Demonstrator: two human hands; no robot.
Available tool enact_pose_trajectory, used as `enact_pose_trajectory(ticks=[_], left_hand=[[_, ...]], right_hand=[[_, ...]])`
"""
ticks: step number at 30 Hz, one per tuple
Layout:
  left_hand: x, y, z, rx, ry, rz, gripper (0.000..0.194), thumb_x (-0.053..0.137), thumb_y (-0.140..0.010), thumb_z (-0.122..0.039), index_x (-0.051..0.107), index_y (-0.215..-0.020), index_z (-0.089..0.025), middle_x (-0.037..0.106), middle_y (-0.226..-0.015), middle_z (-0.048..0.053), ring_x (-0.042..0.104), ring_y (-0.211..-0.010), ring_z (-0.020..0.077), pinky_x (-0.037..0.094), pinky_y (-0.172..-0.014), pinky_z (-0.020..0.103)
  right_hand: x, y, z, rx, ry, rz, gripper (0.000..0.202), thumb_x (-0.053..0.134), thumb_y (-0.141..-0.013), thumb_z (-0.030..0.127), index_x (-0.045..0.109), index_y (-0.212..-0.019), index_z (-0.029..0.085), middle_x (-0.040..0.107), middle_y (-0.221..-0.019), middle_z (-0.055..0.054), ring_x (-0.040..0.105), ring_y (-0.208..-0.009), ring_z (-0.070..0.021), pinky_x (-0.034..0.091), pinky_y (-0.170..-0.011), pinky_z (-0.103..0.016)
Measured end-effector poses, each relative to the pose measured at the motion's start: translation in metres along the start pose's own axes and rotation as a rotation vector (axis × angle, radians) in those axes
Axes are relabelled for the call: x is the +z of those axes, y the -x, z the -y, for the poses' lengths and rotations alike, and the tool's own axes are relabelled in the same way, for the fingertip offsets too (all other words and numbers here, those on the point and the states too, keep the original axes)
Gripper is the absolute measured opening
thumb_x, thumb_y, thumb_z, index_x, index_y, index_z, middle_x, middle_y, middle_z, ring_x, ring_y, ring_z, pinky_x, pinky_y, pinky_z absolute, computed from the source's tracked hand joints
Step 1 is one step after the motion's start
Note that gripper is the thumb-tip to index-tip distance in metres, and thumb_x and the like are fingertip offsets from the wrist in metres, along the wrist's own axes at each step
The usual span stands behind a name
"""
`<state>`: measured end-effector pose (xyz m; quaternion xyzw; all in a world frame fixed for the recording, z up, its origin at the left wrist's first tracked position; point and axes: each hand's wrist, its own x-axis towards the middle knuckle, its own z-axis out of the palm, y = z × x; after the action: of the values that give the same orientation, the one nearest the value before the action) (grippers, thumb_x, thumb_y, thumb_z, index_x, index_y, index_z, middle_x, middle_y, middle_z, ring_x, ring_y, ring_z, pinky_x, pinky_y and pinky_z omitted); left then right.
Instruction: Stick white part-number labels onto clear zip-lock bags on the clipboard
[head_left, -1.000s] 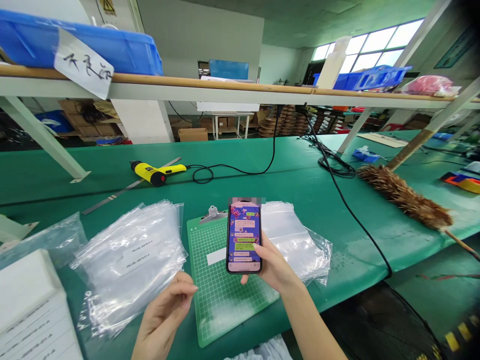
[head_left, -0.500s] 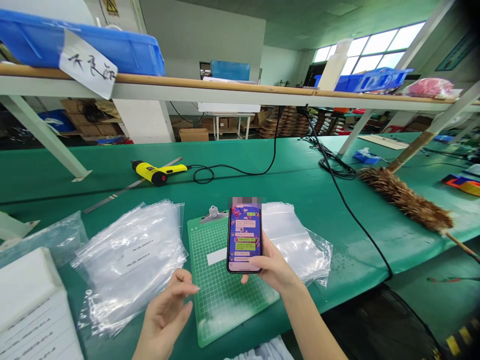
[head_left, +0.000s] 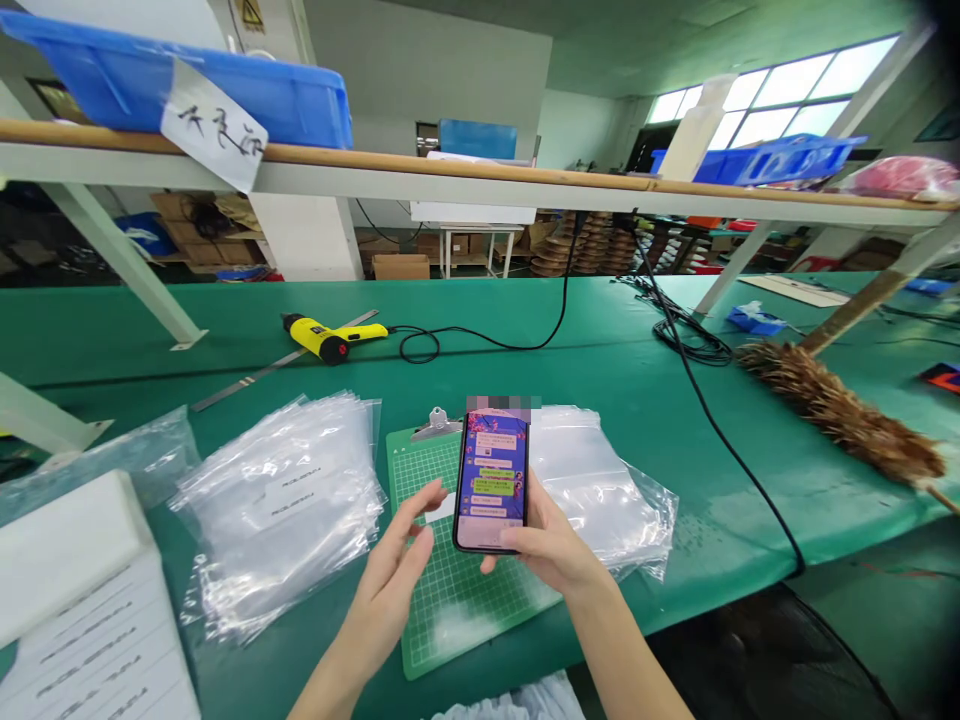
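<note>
A smartphone [head_left: 491, 480] with a lit chat screen is held in my right hand [head_left: 559, 545], the thumb lying on the lower part of the screen. My left hand [head_left: 397, 560] hangs just left of the phone, fingers apart and holding nothing. Beneath both hands lies a green gridded clipboard [head_left: 450, 620] with a metal clip [head_left: 437, 424] at its top. A small white strip [head_left: 440, 507] rests on the board, partly hidden behind the left fingers and the phone. Clear plastic bags [head_left: 285, 520] are piled to the left, and more clear bags [head_left: 600, 490] lie to the right.
A yellow heat gun [head_left: 322, 338] lies behind the bags beside a steel ruler [head_left: 255, 378]. Printed label sheets [head_left: 97, 650] are at the front left. A feather duster [head_left: 840, 410] and black cables [head_left: 690, 340] are on the right. A shelf [head_left: 450, 178] spans the bench.
My left hand has moved right and up towards the phone, and its fingers have opened out. The chat on the screen has scrolled. My view has shifted slightly left.
</note>
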<state>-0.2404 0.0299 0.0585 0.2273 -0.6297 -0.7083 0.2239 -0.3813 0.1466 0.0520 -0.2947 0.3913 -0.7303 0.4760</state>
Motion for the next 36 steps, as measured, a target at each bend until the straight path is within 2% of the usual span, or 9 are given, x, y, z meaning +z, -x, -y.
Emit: enact_pose_trajectory(ticks=[3,5,7,10,15,21,25,30,36], left_hand=[[0.013,-0.013,-0.008,-0.057,0.188,0.122,0.051,0.045,-0.087,-0.044,0.04,-0.133,-0.025,0.043,-0.137,0.005,0.038,-0.123,0.0253,0.038,-0.095,0.033],[0.017,-0.019,-0.011,-0.097,0.309,0.249,0.057,0.049,-0.085,-0.042,0.032,-0.137,-0.024,0.044,-0.135,0.008,0.052,-0.108,0.0265,0.048,-0.079,0.034],[0.02,-0.021,-0.013,-0.108,0.358,0.324,0.065,0.055,-0.081,-0.037,0.026,-0.139,-0.025,0.048,-0.131,0.01,0.061,-0.086,0.023,0.05,-0.06,0.03],[0.022,-0.02,-0.015,-0.093,0.352,0.318,0.071,0.059,-0.078,-0.03,0.023,-0.139,-0.026,0.053,-0.125,0.011,0.06,-0.067,0.0165,0.047,-0.05,0.026],[0.023,-0.017,-0.015,-0.089,0.362,0.318,0.073,0.056,-0.076,-0.023,0.02,-0.14,-0.026,0.056,-0.119,0.01,0.058,-0.06,0.0142,0.045,-0.049,0.026],[0.023,-0.018,-0.016,-0.078,0.387,0.323,0.078,0.056,-0.07,-0.018,0.02,-0.14,-0.024,0.056,-0.119,0.011,0.058,-0.059,0.0141,0.045,-0.05,0.026],[0.025,-0.016,-0.017,-0.09,0.395,0.3,0.076,0.055,-0.072,-0.02,0.019,-0.139,-0.023,0.058,-0.115,0.011,0.059,-0.061,0.0158,0.045,-0.047,0.026],[0.024,-0.016,-0.013,-0.107,0.372,0.287,0.074,0.056,-0.075,-0.023,0.02,-0.14,-0.025,0.057,-0.119,0.01,0.058,-0.057,0.0136,0.046,-0.051,0.028],[0.023,-0.016,-0.007,-0.084,0.352,0.309,0.078,0.058,-0.075,-0.024,0.017,-0.141,-0.029,0.053,-0.125,0.009,0.06,-0.066,0.0174,0.047,-0.055,0.029]], right_hand=[[0.004,0.0,-0.005,0.023,-0.053,0.048,0.074,0.068,-0.069,0.014,0.031,-0.131,0.028,0.055,-0.117,-0.008,0.062,-0.091,-0.0223,0.058,-0.057,-0.029],[0.006,0.0,-0.007,0.037,-0.055,0.05,0.075,0.069,-0.068,0.014,0.031,-0.131,0.028,0.056,-0.116,-0.008,0.062,-0.089,-0.0219,0.058,-0.055,-0.028],[0.008,-0.001,-0.008,0.052,-0.05,0.042,0.074,0.068,-0.068,0.014,0.031,-0.131,0.028,0.056,-0.116,-0.008,0.063,-0.088,-0.0216,0.058,-0.055,-0.028],[0.01,-0.001,-0.007,0.067,-0.036,0.022,0.074,0.068,-0.07,0.016,0.03,-0.132,0.029,0.056,-0.115,-0.008,0.063,-0.087,-0.0211,0.058,-0.054,-0.027],[0.01,-0.002,-0.008,0.073,-0.014,0.0,0.065,0.065,-0.075,0.02,0.033,-0.13,0.03,0.058,-0.113,-0.006,0.063,-0.084,-0.0196,0.058,-0.052,-0.026],[0.01,-0.003,-0.008,0.078,-0.011,0.0,0.064,0.066,-0.075,0.022,0.034,-0.13,0.03,0.059,-0.111,-0.007,0.063,-0.083,-0.0193,0.057,-0.052,-0.026],[0.01,-0.003,-0.007,0.08,-0.002,0.011,0.067,0.066,-0.075,0.022,0.032,-0.132,0.03,0.058,-0.113,-0.007,0.063,-0.085,-0.02,0.057,-0.052,-0.026],[0.01,-0.001,-0.007,0.105,-0.005,-0.021,0.056,0.06,-0.082,0.028,0.034,-0.131,0.031,0.058,-0.114,-0.007,0.063,-0.085,-0.0201,0.058,-0.051,-0.027],[0.011,-0.002,-0.008,0.118,-0.07,-0.064,0.044,0.048,-0.088,0.038,0.036,-0.131,0.032,0.056,-0.117,-0.009,0.064,-0.084,-0.021,0.058,-0.048,-0.028]])
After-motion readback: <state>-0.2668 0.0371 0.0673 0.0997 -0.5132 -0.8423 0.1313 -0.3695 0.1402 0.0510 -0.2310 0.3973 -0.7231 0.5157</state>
